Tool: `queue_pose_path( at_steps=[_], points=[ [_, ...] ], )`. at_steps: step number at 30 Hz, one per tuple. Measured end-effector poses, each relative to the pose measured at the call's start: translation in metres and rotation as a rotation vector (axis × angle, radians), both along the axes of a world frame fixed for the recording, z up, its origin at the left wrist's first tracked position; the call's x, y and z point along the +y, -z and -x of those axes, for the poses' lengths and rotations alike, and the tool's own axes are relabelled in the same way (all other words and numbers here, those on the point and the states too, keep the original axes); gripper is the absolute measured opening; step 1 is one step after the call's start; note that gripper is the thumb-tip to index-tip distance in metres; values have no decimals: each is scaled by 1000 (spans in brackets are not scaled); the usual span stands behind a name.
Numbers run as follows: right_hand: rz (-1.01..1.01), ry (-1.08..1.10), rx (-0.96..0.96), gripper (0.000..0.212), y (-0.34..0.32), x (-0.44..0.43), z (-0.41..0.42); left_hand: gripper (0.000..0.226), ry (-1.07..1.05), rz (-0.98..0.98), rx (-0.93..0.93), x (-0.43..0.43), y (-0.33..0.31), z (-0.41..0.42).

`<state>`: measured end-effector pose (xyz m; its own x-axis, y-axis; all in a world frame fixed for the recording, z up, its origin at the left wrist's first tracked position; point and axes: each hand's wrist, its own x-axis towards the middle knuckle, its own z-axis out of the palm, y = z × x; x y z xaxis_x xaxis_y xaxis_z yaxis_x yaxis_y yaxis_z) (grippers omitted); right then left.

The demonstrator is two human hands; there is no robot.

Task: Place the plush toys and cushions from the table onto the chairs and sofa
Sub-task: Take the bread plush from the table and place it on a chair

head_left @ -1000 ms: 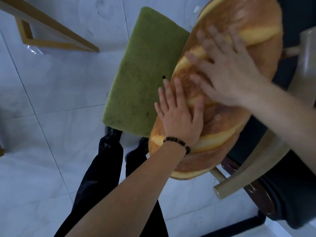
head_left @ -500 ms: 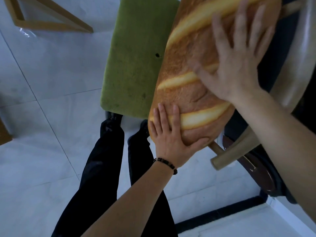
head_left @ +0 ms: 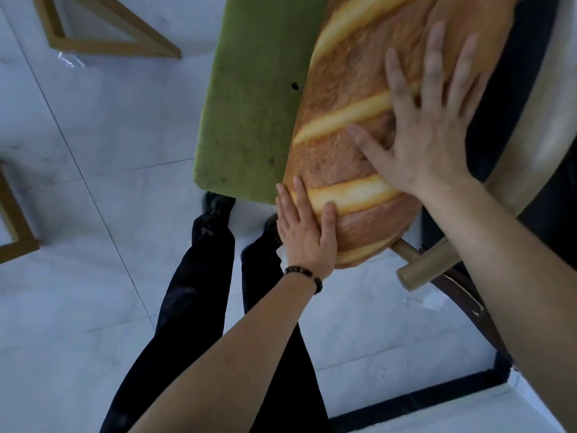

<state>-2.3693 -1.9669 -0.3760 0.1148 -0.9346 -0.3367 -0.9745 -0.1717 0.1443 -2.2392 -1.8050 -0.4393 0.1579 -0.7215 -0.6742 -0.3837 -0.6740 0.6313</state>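
A large bread-shaped cushion [head_left: 349, 142], brown with pale yellow stripes, lies lengthwise on the green seat [head_left: 253, 114] of a chair, against its right side. My left hand [head_left: 304, 232], with a dark bead bracelet at the wrist, presses flat on the cushion's near end, fingers straight. My right hand [head_left: 427, 142] lies spread on the middle of the cushion, fingers straight and apart. The cushion's far end runs out of the top of the frame.
The chair's pale wooden armrest [head_left: 424, 267] juts out below the cushion, and its curved back [head_left: 530, 120] rises at the right. My dark-trousered legs [head_left: 199, 307] stand on the white tiled floor. Wooden furniture legs [head_left: 109, 48] stand at the upper left.
The cushion has been pushed further onto the chair seat and lies straighter. My left hand slid from its middle down to its near end; my right hand stayed spread on top.
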Motion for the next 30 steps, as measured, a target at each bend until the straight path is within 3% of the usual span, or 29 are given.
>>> queue_pose_path(
  at_steps=[5, 8, 12, 17, 20, 24, 30],
  points=[
    [-77, 33, -41, 90, 5, 0, 5, 84, 165, -37, -29, -4, -5, -7],
    [-128, 151, -245, 84, -39, -1, -2, 70, 369, 55, -115, -25, -47, -35],
    [-11, 325, -642, 77, -161, 19, -6, 66, 599, 123, -211, -71, -129, -77],
    [361, 349, -998, 62, -342, 59, -6, 66, 762, 151, -344, -97, -225, -136],
    [539, 339, -1185, 59, -424, 77, -13, 67, 697, 189, -412, -85, -278, -173],
    [663, 199, -1384, 54, -471, 92, -29, 60, 379, 347, -419, -53, -342, -216],
    [391, 129, -1509, 58, -433, 116, -91, 56, -221, 456, -465, 68, -403, -269]
  ],
)
